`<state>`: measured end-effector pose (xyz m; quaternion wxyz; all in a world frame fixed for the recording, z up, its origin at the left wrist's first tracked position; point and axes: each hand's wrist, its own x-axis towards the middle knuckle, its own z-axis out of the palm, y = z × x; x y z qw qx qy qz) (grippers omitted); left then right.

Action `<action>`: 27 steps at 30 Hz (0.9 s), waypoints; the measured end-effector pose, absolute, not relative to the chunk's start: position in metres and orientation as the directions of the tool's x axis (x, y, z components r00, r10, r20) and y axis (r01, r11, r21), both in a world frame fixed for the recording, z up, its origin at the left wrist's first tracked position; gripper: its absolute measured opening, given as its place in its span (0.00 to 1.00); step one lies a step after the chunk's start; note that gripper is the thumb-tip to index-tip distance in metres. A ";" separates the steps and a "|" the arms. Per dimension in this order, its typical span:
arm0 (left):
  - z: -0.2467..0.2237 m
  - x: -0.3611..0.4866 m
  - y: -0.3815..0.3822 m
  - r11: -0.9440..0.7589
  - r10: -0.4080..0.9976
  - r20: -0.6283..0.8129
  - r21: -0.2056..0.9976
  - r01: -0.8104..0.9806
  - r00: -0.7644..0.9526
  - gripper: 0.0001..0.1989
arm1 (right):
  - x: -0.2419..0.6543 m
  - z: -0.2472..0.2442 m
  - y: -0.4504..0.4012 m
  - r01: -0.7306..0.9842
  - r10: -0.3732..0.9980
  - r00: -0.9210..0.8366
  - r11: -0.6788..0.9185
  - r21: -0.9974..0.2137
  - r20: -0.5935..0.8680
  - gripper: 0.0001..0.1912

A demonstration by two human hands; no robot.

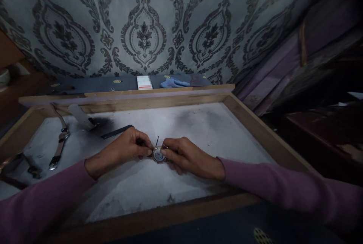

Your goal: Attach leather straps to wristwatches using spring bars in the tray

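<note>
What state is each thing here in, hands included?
Held watch: face up, between both hands
Left hand: closed on the watch's left side
Right hand: closed on its right side
Wooden tray: open-topped
Left-side watch: unheld, in the tray
Dark strip: unheld
Blue cloth: crumpled

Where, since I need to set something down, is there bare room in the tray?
Between the right hand and the back and right walls of the tray; also nearer, between the watch and the front wall. The left is crowded: another watch, a dark strip, a pale strip.
</note>
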<state>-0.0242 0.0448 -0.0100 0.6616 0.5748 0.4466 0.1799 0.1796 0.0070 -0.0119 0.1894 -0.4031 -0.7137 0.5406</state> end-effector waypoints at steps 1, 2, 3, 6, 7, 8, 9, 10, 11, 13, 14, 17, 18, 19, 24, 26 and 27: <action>-0.011 -0.024 0.045 0.270 0.755 -0.381 0.922 0.277 0.533 0.01 | 0.180 -0.010 0.007 0.391 0.780 -0.606 0.124 -0.912 -0.154 0.16; -0.012 -0.024 0.044 0.266 0.758 -0.379 0.923 0.279 0.531 0.02 | 0.181 -0.009 0.007 0.411 0.779 -0.612 0.162 -0.897 -0.139 0.16; -0.013 -0.024 0.044 0.262 0.759 -0.377 0.923 0.281 0.531 0.02 | 0.181 -0.007 0.007 0.430 0.776 -0.619 0.205 -0.879 -0.123 0.15; -0.015 -0.023 0.042 0.255 0.758 -0.375 0.923 0.287 0.534 0.02 | 0.183 -0.006 0.008 0.480 0.757 -0.650 0.343 -0.807 -0.065 0.13; -0.015 -0.023 0.042 0.253 0.757 -0.376 0.923 0.291 0.534 0.02 | 0.183 -0.006 0.008 0.492 0.753 -0.657 0.387 -0.780 -0.041 0.13; -0.015 -0.023 0.041 0.253 0.757 -0.378 0.922 0.295 0.532 0.02 | 0.183 -0.006 0.008 0.503 0.750 -0.661 0.424 -0.754 -0.019 0.13; -0.015 -0.023 0.041 0.252 0.760 -0.381 0.920 0.300 0.527 0.02 | 0.183 -0.007 0.008 0.513 0.749 -0.663 0.454 -0.729 0.000 0.13; -0.014 -0.023 0.040 0.252 0.762 -0.385 0.917 0.309 0.521 0.02 | 0.183 -0.007 0.009 0.523 0.751 -0.660 0.474 -0.708 0.015 0.14; -0.014 -0.022 0.040 0.252 0.764 -0.391 0.913 0.320 0.514 0.02 | 0.182 -0.007 0.009 0.533 0.754 -0.656 0.486 -0.692 0.024 0.14; -0.014 -0.022 0.040 0.251 0.768 -0.398 0.908 0.335 0.501 0.02 | 0.183 -0.006 0.009 0.552 0.762 -0.647 0.494 -0.671 0.029 0.15; -0.014 -0.022 0.040 0.248 0.771 -0.398 0.907 0.340 0.498 0.02 | 0.183 -0.006 0.009 0.562 0.768 -0.640 0.492 -0.665 0.027 0.14; -0.013 -0.021 0.039 0.238 0.779 -0.390 0.908 0.344 0.491 0.02 | 0.184 -0.005 0.010 0.592 0.785 -0.619 0.467 -0.657 0.000 0.12; -0.013 -0.020 0.038 0.237 0.780 -0.390 0.908 0.346 0.489 0.02 | 0.185 -0.005 0.010 0.599 0.791 -0.612 0.455 -0.658 -0.010 0.12; -0.012 -0.020 0.038 0.239 0.780 -0.392 0.907 0.346 0.488 0.02 | 0.185 -0.005 0.011 0.604 0.794 -0.608 0.444 -0.662 -0.021 0.12; -0.011 -0.018 0.037 0.243 0.780 -0.396 0.905 0.348 0.485 0.01 | 0.188 -0.005 0.013 0.604 0.830 -0.557 0.426 -0.673 0.025 0.12; -0.010 -0.018 0.036 0.243 0.779 -0.397 0.905 0.350 0.486 0.01 | 0.187 -0.003 0.008 0.591 0.862 -0.500 0.412 -0.694 0.086 0.12; -0.009 -0.018 0.036 0.242 0.778 -0.397 0.905 0.351 0.486 0.01 | 0.186 -0.001 0.003 0.569 0.878 -0.466 0.389 -0.725 0.105 0.12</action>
